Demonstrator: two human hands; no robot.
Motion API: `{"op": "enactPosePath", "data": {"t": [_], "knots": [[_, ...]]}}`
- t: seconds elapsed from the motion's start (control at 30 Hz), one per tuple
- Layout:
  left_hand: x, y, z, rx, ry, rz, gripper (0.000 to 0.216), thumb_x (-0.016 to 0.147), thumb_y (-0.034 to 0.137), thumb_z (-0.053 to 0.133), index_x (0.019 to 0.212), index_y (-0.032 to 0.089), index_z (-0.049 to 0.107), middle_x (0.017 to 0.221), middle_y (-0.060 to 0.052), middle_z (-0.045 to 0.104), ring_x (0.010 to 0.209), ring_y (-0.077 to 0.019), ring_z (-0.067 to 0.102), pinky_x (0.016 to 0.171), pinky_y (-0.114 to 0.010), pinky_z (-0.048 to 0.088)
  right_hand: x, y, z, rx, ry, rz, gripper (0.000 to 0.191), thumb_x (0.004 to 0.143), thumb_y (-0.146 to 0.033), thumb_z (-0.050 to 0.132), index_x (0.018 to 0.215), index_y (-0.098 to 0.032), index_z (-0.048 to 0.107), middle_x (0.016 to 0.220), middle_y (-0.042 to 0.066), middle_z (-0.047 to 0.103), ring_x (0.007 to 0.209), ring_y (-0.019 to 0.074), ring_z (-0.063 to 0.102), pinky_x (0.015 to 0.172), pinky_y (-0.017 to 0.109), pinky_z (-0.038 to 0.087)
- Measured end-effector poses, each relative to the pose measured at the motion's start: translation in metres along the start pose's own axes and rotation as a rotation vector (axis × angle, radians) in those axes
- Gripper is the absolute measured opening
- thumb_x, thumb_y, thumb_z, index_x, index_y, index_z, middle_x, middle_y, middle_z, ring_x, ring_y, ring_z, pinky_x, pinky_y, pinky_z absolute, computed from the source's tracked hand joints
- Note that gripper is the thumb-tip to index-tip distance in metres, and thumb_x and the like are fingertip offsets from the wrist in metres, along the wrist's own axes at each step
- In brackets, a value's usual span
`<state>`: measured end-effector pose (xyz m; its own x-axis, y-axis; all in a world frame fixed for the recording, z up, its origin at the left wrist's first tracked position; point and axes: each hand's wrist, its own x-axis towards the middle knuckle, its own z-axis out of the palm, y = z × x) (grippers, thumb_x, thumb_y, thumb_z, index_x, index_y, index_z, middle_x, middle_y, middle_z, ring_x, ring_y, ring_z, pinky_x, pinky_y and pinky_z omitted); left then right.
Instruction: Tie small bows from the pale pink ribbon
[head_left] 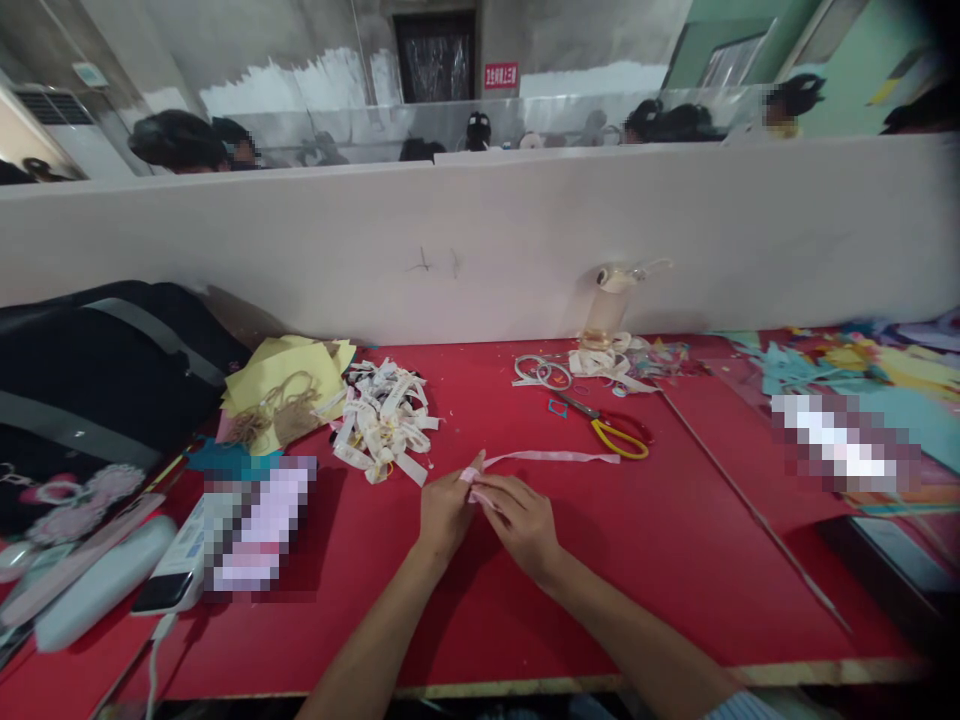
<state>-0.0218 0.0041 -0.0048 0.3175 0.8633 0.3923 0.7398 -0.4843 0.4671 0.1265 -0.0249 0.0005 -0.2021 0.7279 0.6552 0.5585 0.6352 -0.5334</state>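
Observation:
Both my hands meet at the middle of the red table [660,560]. My left hand [444,510] pinches the near end of a pale pink paper strip [559,457], thumb raised. My right hand [521,520] has its fingers closed on the same end, which looks folded or rolled. The rest of the strip trails flat to the right, toward yellow-handled scissors [611,430].
A heap of white paper strips [382,420] lies left of my hands, beside yellow sheets [289,375]. A black bag [90,380] fills the far left. A glue bottle [611,305] stands at the white partition [480,250]. Coloured paper cut-outs [862,375] lie right, with a thin stick [750,510].

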Motion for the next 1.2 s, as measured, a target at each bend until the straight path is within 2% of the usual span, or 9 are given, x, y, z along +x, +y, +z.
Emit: {"op": "enactPosePath", "data": {"t": [0.13, 0.27, 0.43, 0.67, 0.8, 0.97, 1.2], "knots": [[0.001, 0.005, -0.001, 0.093, -0.041, 0.047, 0.052, 0.082, 0.012, 0.049, 0.132, 0.024, 0.045, 0.090, -0.006, 0.070, 0.074, -0.0143, 0.063, 0.065, -0.021, 0.046, 0.004, -0.002, 0.000, 0.111, 0.102, 0.168, 0.017, 0.085, -0.016, 0.053, 0.095, -0.021, 0.066, 0.090, 0.006, 0.068, 0.084, 0.0182, 0.063, 0.077, 0.033, 0.052], [0.000, 0.005, -0.002, 0.197, -0.051, 0.068, 0.048, 0.086, 0.018, 0.049, 0.133, 0.022, 0.044, 0.087, -0.007, 0.069, 0.073, -0.0150, 0.063, 0.064, -0.022, 0.046, 0.006, -0.002, 0.001, 0.161, 0.110, 0.262, 0.011, 0.085, -0.021, 0.055, 0.088, -0.020, 0.065, 0.084, 0.006, 0.067, 0.076, 0.0172, 0.063, 0.070, 0.030, 0.052], [-0.001, 0.004, -0.001, 0.366, -0.107, 0.092, 0.049, 0.086, 0.018, 0.050, 0.134, 0.019, 0.042, 0.083, -0.007, 0.067, 0.073, -0.0169, 0.063, 0.061, -0.024, 0.045, 0.003, 0.003, 0.003, 0.020, 0.066, 0.203, 0.012, 0.086, -0.022, 0.053, 0.090, -0.021, 0.065, 0.087, 0.006, 0.067, 0.078, 0.0179, 0.062, 0.072, 0.030, 0.051], [-0.003, 0.005, 0.003, 0.494, -0.147, 0.115, 0.050, 0.083, 0.014, 0.053, 0.132, 0.015, 0.043, 0.082, -0.007, 0.066, 0.072, -0.0189, 0.062, 0.060, -0.027, 0.045, 0.003, 0.006, 0.003, -0.248, 0.013, 0.084, 0.013, 0.087, -0.021, 0.049, 0.089, -0.019, 0.062, 0.080, 0.006, 0.066, 0.074, 0.0187, 0.062, 0.065, 0.028, 0.047], [-0.002, 0.009, 0.002, 0.482, -0.133, 0.112, 0.048, 0.084, 0.016, 0.052, 0.132, 0.017, 0.044, 0.079, -0.006, 0.065, 0.071, -0.0183, 0.062, 0.058, -0.026, 0.045, 0.006, 0.006, 0.001, -0.287, -0.039, 0.076, 0.011, 0.086, -0.020, 0.049, 0.083, -0.019, 0.060, 0.074, 0.005, 0.064, 0.069, 0.0170, 0.060, 0.060, 0.026, 0.044], [0.000, 0.011, -0.001, 0.438, -0.139, 0.104, 0.050, 0.084, 0.018, 0.052, 0.134, 0.020, 0.041, 0.082, -0.006, 0.066, 0.071, -0.0181, 0.062, 0.058, -0.026, 0.044, 0.006, 0.008, 0.002, -0.325, 0.001, 0.059, 0.009, 0.084, -0.019, 0.051, 0.080, -0.019, 0.059, 0.073, 0.004, 0.063, 0.069, 0.0168, 0.059, 0.060, 0.026, 0.042], [0.001, 0.009, -0.003, 0.380, -0.188, 0.048, 0.054, 0.083, 0.019, 0.054, 0.135, 0.023, 0.039, 0.087, -0.007, 0.067, 0.075, -0.0178, 0.063, 0.062, -0.024, 0.044, 0.004, 0.007, 0.004, -0.243, -0.023, 0.053, 0.010, 0.083, -0.017, 0.050, 0.080, -0.019, 0.060, 0.073, 0.004, 0.063, 0.069, 0.0160, 0.059, 0.062, 0.025, 0.045]]}}
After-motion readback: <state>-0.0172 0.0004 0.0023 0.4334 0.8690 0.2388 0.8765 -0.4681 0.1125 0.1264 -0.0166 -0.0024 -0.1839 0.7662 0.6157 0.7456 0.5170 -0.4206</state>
